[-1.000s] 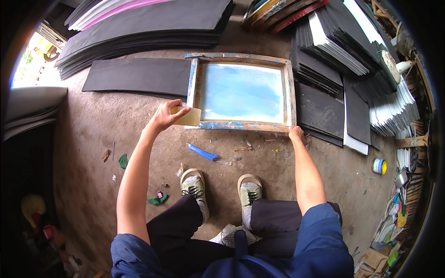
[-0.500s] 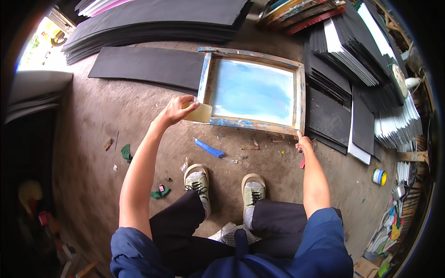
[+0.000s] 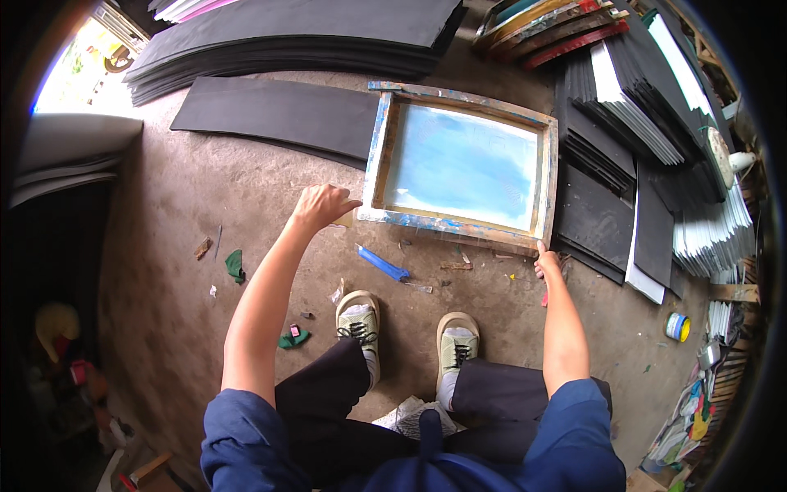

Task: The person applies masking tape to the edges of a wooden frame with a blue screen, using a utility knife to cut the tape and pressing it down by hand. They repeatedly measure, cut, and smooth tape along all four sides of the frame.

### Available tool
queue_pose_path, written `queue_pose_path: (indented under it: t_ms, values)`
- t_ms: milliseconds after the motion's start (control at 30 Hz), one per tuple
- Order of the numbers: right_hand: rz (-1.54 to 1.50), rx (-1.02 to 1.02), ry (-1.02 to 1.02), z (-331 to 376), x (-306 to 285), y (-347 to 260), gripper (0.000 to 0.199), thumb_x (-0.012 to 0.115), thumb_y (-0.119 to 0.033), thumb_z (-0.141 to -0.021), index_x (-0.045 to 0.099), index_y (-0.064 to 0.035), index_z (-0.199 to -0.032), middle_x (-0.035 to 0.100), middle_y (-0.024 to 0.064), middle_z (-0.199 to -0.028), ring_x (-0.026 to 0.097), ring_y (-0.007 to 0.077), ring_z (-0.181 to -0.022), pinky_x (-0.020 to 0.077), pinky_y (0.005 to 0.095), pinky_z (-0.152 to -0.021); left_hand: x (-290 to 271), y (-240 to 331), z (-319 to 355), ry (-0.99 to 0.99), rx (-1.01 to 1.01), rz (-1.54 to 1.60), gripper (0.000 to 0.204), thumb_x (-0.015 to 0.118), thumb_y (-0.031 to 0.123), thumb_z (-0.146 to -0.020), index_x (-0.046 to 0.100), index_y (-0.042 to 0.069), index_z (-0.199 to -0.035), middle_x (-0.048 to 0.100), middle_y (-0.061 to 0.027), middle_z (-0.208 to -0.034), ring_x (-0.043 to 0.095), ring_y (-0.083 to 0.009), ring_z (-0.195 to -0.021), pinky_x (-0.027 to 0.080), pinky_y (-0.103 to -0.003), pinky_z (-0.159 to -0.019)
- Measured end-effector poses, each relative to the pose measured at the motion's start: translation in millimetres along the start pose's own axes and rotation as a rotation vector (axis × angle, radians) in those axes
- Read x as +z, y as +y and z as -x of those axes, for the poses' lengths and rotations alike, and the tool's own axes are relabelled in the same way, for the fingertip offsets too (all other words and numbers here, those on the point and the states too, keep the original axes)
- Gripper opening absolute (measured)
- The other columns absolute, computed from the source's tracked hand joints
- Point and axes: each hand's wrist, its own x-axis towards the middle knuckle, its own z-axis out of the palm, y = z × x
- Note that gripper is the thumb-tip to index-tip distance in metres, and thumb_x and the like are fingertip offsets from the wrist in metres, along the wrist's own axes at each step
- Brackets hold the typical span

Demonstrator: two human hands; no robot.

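Observation:
A paint-stained wooden screen-printing frame [image 3: 459, 223], with white mesh [image 3: 525, 211] smeared light blue, is at the middle, its near edge toward me. At its near left corner is my left hand [image 3: 321, 207], closed, with the thumb toward the wood. A flat yellowish scraper [image 3: 345, 220] shows only as a sliver beneath those fingers; the rest is hidden. My right hand [image 3: 548, 264] grips the frame's near right corner, thumb on top and fingers curled below.
Black sheets [image 3: 275, 115] lie left of the frame, with a tall black stack [image 3: 303, 37] behind. Black and white board stacks [image 3: 594, 213] crowd the right. A blue strip [image 3: 382, 263] and scraps litter the concrete floor near my shoes [image 3: 358, 328]. A small tub [image 3: 677, 326] stands at right.
The scraper in my left hand has turned from broadly visible over the frame's corner to a sliver under the fingers. The whole view has shifted slightly; my right hand stays at its corner.

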Motion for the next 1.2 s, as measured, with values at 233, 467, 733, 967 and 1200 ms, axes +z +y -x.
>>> queue_pose_path:
  t_ms: [233,467,733,967,1200]
  values:
    - [-0.021,0.005,-0.050,23,1,-5,0.069,0.042,-0.076,-0.074,0.041,-0.0075,-0.061,0.035,-0.0008,-0.044,0.030,0.0124,-0.032,0.0224,0.0300,-0.036,38,-17,-23,-0.170,-0.075,-0.198,0.055,0.051,0.061,-0.076,0.065,0.008,-0.076,0.063,-0.0102,-0.068,0.063,-0.0240,-0.069,0.046,-0.036,-0.070]
    - [0.010,-0.009,0.002,27,-9,1,0.068,0.043,-0.077,-0.072,0.040,-0.0097,-0.059,0.036,-0.0020,-0.044,0.032,0.0111,-0.032,0.0217,0.0275,-0.034,51,-4,-43,-0.471,-0.133,-0.272,0.063,0.052,0.069,-0.070,0.068,0.008,-0.080,0.066,-0.0064,-0.075,0.063,-0.0214,-0.076,0.044,-0.035,-0.074]
    - [0.127,-0.235,0.313,15,-6,13,0.074,0.041,-0.071,-0.077,0.055,0.0006,-0.064,0.053,0.0095,-0.057,0.052,0.0248,-0.050,0.0404,0.0395,-0.048,62,-12,-44,-0.338,-0.139,-0.126,0.064,0.053,0.070,-0.068,0.068,0.008,-0.075,0.065,-0.0073,-0.073,0.062,-0.0226,-0.079,0.045,-0.037,-0.075]
    - [-0.216,-0.176,0.693,90,109,5,0.055,0.031,-0.048,-0.092,0.054,0.0020,-0.094,0.061,0.0238,-0.091,0.058,0.0406,-0.087,0.0441,0.0486,-0.073,67,-17,-37,-0.226,-0.117,-0.070,0.058,0.059,0.066,-0.066,0.067,0.009,-0.065,0.062,-0.0084,-0.063,0.062,-0.0237,-0.071,0.046,-0.039,-0.069]
    - [0.220,-1.244,0.067,198,254,-4,0.025,0.067,-0.022,-0.074,0.054,-0.0069,-0.090,0.050,0.0117,-0.093,0.047,0.0287,-0.092,0.0392,0.0401,-0.079,68,-19,-34,-0.178,-0.141,0.006,0.057,0.062,0.065,-0.064,0.067,0.008,-0.064,0.062,-0.0099,-0.062,0.062,-0.0248,-0.072,0.045,-0.041,-0.074]
